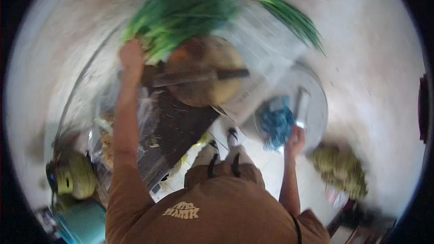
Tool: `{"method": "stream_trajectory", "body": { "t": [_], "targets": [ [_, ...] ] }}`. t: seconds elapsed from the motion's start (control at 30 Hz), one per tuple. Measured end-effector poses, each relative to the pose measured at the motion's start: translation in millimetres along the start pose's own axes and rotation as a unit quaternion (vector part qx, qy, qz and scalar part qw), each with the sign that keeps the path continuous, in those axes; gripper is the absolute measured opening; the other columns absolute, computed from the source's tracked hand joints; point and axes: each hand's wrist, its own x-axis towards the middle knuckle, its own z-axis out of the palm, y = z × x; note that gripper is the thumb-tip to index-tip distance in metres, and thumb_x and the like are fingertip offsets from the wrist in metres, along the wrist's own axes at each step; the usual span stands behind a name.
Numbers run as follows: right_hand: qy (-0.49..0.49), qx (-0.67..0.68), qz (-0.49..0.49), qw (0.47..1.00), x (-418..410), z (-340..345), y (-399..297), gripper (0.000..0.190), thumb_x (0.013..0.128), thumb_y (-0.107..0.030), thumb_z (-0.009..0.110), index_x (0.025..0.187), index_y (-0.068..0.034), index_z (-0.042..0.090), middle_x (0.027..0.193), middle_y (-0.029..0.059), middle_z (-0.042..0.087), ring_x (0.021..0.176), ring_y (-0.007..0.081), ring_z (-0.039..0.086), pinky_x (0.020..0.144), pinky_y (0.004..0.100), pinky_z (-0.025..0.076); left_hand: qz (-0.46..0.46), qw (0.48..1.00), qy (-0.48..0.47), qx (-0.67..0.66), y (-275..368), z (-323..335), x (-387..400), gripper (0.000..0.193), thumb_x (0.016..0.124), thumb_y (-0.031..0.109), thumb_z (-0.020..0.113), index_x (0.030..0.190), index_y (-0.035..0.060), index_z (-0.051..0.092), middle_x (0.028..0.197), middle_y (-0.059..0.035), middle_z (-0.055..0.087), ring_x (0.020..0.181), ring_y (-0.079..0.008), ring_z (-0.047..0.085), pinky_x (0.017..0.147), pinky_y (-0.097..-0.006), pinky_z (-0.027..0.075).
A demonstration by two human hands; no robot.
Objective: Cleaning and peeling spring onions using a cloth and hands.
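My left hand (132, 54) is closed at the stalk ends of a large, blurred bunch of long green scallions or chives (190, 10). Beside it, a round wooden chopping block (220, 52) bears a cleaver (190, 78) with a dark handle. Some separate green stalks (288, 17) lie across a printed, clear plastic sheet (257, 57) at the upper right. My right hand (295, 139) is at the edge of a heap of blue plastic pieces (276, 120), just below a shiny, pale oblong object (301, 105); blur hides whether its fingers hold anything.
The blue heap sits on a round grey lid or tub (317, 91). Left of my legs is a dark board (173, 125) with scraps, beside a clear plastic bag (101, 125). A yellow-green container (79, 176) stands lower left; a yellowish-green pile (339, 166) lies lower right.
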Motion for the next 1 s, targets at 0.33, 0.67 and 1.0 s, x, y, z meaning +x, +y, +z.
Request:
{"method": "stream_trajectory", "body": {
  "t": [0.33, 0.67, 1.0],
  "targets": [
    [-0.053, -0.135, 0.153, 0.978, -15.7, 39.9, 30.0, 0.023, 0.090, -0.019, 0.051, 0.084, 0.000, 0.063, 0.076, 0.0205, 0.065, 0.070, 0.0375, 0.064, 0.065, 0.0426, 0.050, -0.064, 0.992, 0.067, -0.088, -13.6, -36.5, 30.8, 0.032, 0.091, 0.026, 0.049, 0.117, 0.0098, 0.056, 0.085, -0.0192, 0.068, 0.072, -0.0358, 0.066, 0.060, -0.0460, 0.052],
    [-0.142, -0.205, 0.352, 0.902, 48.0, 138.0, 34.7, 0.044, 0.085, -0.040, 0.054, 0.098, 0.001, 0.064, 0.102, 0.0246, 0.064, 0.095, 0.0380, 0.064, 0.080, 0.0435, 0.052, -0.144, 0.618, 0.457, -0.623, 22.5, -129.8, -32.8, 0.035, 0.093, 0.010, 0.053, 0.119, 0.0018, 0.032, 0.119, -0.0243, 0.053, 0.087, -0.0423, 0.064, 0.068, -0.0429, 0.062],
    [-0.113, -0.073, 0.103, 0.986, 8.6, 7.3, -83.5, 0.030, 0.088, -0.025, 0.054, 0.075, 0.001, 0.059, 0.071, 0.0246, 0.061, 0.066, 0.0426, 0.060, 0.059, 0.0483, 0.048, -0.100, 0.657, 0.554, -0.501, -28.8, -300.7, -177.9, 0.035, 0.096, 0.024, 0.047, 0.120, 0.0102, 0.025, 0.124, -0.0252, 0.051, 0.077, -0.0384, 0.060, 0.059, -0.0463, 0.057]
  ]
}}
